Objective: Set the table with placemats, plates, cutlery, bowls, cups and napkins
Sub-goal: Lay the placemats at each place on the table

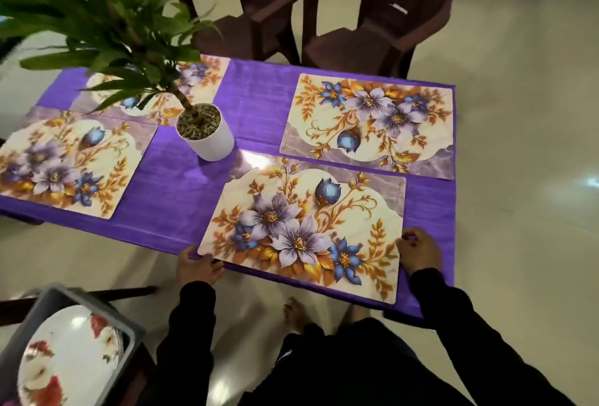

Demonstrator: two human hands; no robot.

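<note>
While we're standing at the near edge of the table [181, 178], the gray bin [42, 318] is sitting nearest, low on our left, holding a floral plate [69, 353]; likely staged there so plates are in reach once the mats are down. We can't tell how many plates are stacked in it.

Both hands are working the near-right placemat [304, 230]. Our left hand [197, 268] is gripping the mat's near-left corner at the table edge, fingers curled under the edge. Our right hand [419, 253] is resting at the mat's right edge, fingers bent and apparently pinching it; the exact contact is too blurred to call. Holding opposite ends like this looks like squaring the mat to the table edge. It's lying flat but skewed, right side swinging toward us, near-right corner close to the edge.

Further out, the near-left placemat [68, 166] is lying flat. The potted plant [207, 133] is sitting mid-table between the mats, just beside the top-left corner of our mat, as a centerpiece. Beyond it, the far-right placemat [369, 123] is lying flat, its near edge just beside our mat's far edge. The far-left placemat [162, 88] is partly hidden by leaves. Two brown chairs [324, 16] are standing at the far side.

Judgement: placemat step nearly done; plates next, cutlery, bowls, cups, napkins not in view.
</note>
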